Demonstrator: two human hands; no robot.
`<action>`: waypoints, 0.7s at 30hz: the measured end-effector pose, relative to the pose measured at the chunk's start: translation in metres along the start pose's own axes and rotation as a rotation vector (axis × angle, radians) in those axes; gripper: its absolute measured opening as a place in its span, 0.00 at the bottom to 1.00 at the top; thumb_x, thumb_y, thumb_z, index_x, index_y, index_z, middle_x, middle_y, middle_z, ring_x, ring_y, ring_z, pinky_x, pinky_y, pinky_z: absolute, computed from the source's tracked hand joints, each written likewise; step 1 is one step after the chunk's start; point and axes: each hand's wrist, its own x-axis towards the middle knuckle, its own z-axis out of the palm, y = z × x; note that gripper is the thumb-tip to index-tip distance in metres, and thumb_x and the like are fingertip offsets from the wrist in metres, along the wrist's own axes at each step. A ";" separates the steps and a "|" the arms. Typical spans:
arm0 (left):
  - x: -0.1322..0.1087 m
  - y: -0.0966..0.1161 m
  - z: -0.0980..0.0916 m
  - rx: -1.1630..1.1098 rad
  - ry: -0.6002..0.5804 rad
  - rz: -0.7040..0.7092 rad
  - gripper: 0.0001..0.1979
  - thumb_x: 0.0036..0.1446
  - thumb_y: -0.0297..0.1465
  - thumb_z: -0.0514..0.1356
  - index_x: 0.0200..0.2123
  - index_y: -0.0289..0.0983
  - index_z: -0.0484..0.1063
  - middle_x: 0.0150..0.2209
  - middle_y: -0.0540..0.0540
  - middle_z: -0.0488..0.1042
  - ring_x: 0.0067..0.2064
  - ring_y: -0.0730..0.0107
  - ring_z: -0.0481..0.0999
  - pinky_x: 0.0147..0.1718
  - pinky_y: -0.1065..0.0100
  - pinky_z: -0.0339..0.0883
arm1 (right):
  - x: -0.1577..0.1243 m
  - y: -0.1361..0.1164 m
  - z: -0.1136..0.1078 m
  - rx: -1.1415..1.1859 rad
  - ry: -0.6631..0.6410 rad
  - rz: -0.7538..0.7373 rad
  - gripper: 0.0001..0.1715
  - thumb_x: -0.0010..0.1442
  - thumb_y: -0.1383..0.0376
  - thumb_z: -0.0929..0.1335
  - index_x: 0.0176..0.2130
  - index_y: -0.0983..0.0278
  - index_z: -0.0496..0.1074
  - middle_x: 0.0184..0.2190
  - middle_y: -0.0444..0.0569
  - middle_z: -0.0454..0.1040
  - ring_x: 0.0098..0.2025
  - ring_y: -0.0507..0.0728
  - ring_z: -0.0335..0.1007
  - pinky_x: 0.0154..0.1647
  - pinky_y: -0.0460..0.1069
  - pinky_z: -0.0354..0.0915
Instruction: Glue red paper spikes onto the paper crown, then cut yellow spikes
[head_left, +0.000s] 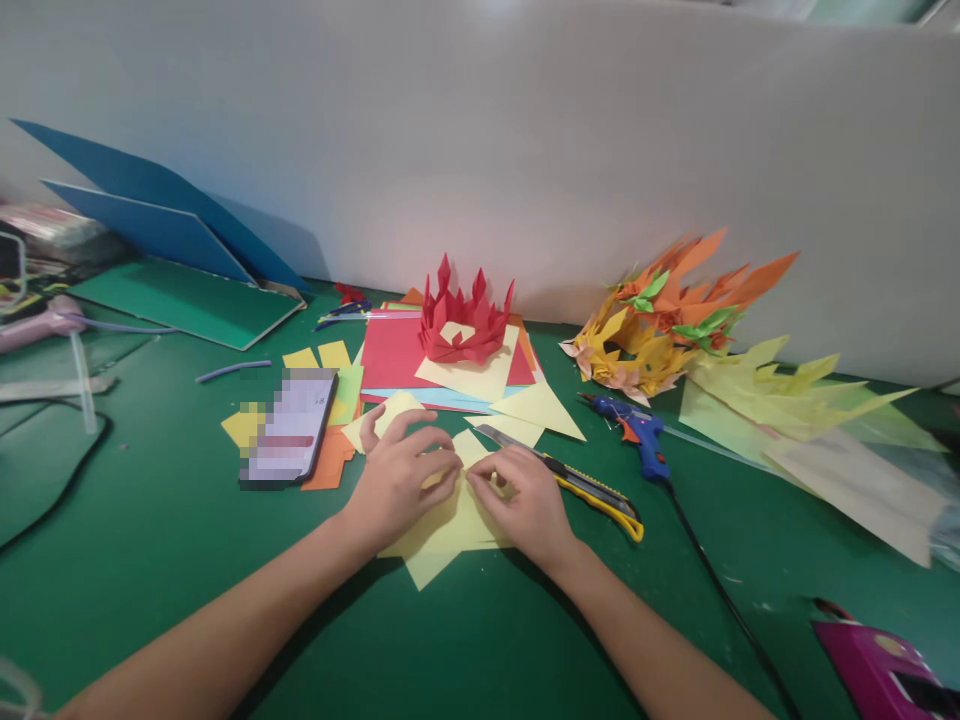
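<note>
Both hands meet over pale yellow paper in the middle of the green table. My left hand pinches thumb and forefinger together at the paper, its other fingers raised and curved. Close beside it, my right hand pinches the same piece, fingertips nearly touching the left ones. The fingers hide part of the paper's fold. More pale yellow sheets lie under the hands, one corner pointing toward me. Just behind my right hand rests a yellow-and-black utility knife, blade out, pointing up-left.
A red paper crown stands on coloured sheets behind the hands. On the left lie a phone and a pink glue gun. On the right are a blue glue gun with its cord, orange-yellow paper crowns and a magenta object.
</note>
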 end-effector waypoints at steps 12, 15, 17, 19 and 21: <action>0.002 -0.034 -0.007 0.140 0.138 -0.152 0.10 0.56 0.29 0.57 0.24 0.42 0.74 0.33 0.49 0.78 0.41 0.59 0.73 0.50 0.48 0.53 | 0.002 0.004 -0.006 0.039 0.071 0.039 0.09 0.54 0.69 0.64 0.23 0.61 0.66 0.19 0.43 0.67 0.24 0.53 0.62 0.27 0.48 0.59; 0.004 -0.039 -0.009 0.146 0.142 -0.172 0.11 0.56 0.29 0.55 0.25 0.42 0.73 0.33 0.48 0.78 0.41 0.59 0.73 0.49 0.49 0.54 | 0.002 0.006 -0.007 0.053 0.078 0.051 0.09 0.54 0.68 0.64 0.23 0.61 0.65 0.19 0.43 0.67 0.23 0.52 0.61 0.26 0.48 0.59; 0.005 -0.042 -0.012 0.157 0.182 -0.214 0.11 0.57 0.28 0.54 0.25 0.42 0.73 0.32 0.48 0.78 0.41 0.58 0.72 0.49 0.50 0.54 | 0.001 0.008 -0.007 0.046 0.090 0.066 0.09 0.53 0.68 0.64 0.23 0.61 0.65 0.19 0.43 0.67 0.23 0.52 0.61 0.26 0.48 0.59; 0.006 -0.041 -0.015 0.157 0.235 -0.244 0.11 0.58 0.28 0.54 0.26 0.42 0.73 0.33 0.47 0.78 0.40 0.57 0.72 0.47 0.50 0.55 | 0.000 0.009 -0.008 0.043 0.100 0.088 0.09 0.53 0.68 0.64 0.23 0.61 0.64 0.20 0.43 0.67 0.23 0.53 0.61 0.26 0.48 0.60; 0.005 -0.035 -0.016 0.125 0.227 -0.207 0.10 0.59 0.30 0.54 0.29 0.42 0.74 0.35 0.47 0.79 0.42 0.57 0.72 0.44 0.53 0.56 | 0.000 0.008 -0.008 0.051 0.103 0.090 0.09 0.54 0.68 0.64 0.22 0.61 0.65 0.20 0.43 0.67 0.23 0.52 0.61 0.26 0.48 0.59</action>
